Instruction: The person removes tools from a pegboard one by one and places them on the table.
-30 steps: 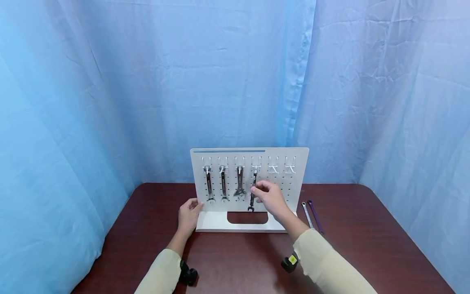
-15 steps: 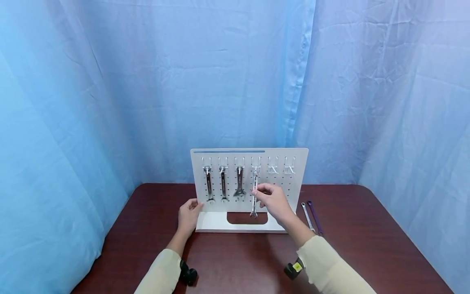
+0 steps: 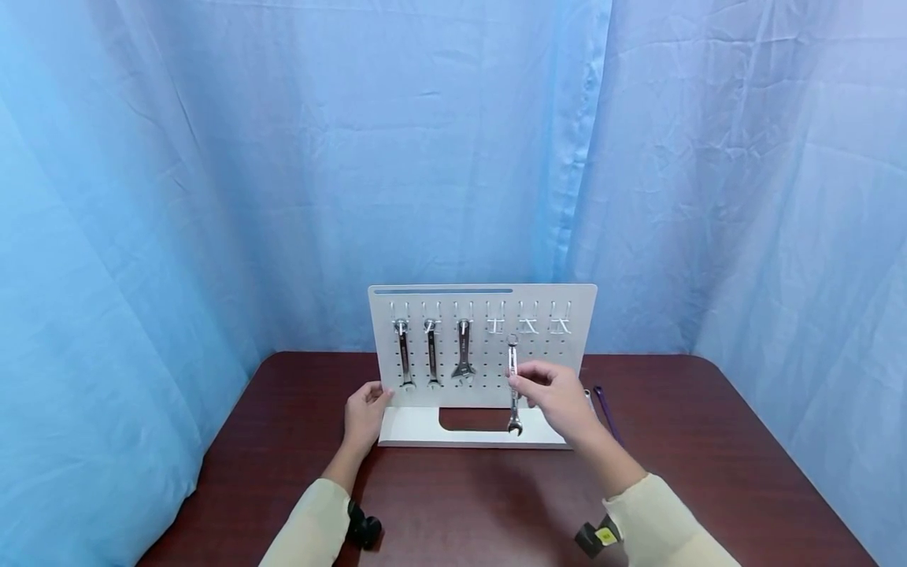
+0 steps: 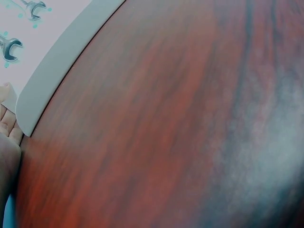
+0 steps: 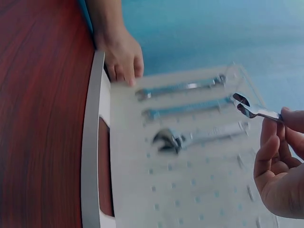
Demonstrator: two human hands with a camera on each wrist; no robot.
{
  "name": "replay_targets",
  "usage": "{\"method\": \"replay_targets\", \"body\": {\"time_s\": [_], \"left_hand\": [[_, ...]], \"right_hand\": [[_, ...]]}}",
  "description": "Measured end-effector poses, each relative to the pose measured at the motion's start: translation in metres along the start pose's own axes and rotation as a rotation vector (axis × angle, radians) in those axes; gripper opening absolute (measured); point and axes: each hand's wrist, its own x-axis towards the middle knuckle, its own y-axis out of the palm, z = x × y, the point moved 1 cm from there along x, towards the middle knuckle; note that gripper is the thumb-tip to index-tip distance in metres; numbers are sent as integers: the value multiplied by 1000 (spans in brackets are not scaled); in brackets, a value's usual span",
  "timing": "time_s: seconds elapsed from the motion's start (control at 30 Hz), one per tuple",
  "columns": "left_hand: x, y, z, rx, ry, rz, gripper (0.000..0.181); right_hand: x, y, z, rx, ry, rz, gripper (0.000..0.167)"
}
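Observation:
My right hand point(image 3: 556, 396) pinches a silver combination wrench point(image 3: 513, 386) by its middle, ring end up and open end down, in front of the white pegboard point(image 3: 546, 370). In the right wrist view the right hand point(image 5: 285, 166) holds the wrench point(image 5: 259, 112) between thumb and fingers. On the board's left hooks hang two wrenches point(image 3: 405, 354) point(image 3: 432, 354) and an adjustable wrench point(image 3: 464, 350). My left hand point(image 3: 364, 413) rests at the board's lower left edge, its fingers bent against it; the left wrist view shows part of that hand point(image 4: 8, 137).
A purple wrench point(image 3: 607, 413) lies on the dark red table point(image 3: 453, 488) right of the board, beside a silver wrench point(image 3: 588, 398) mostly hidden by the right arm. Three hooks point(image 3: 527, 324) on the board's right half bear nothing. Blue curtains point(image 3: 425, 157) surround the table.
The wrench has come off the fourth hook, and my right hand has carried it right and slightly down, away from the board. My left hand has stayed in place.

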Motion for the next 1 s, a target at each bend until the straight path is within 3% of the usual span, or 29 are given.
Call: {"method": "replay_targets", "body": {"time_s": [0.23, 0.57, 0.7, 1.0], "left_hand": [[-1, 0, -1, 0, 4, -7, 26], [2, 0, 0, -6, 16, -12, 25], [2, -1, -2, -1, 20, -15, 26], [0, 0, 2, 5, 16, -12, 26]], "right_hand": [[-9, -46, -16, -81, 7, -77, 27], [-19, -124, -84, -145, 138, -58, 16], [-13, -142, -107, -196, 224, -48, 22], [4, -167, -152, -452, 360, -37, 30]]}}
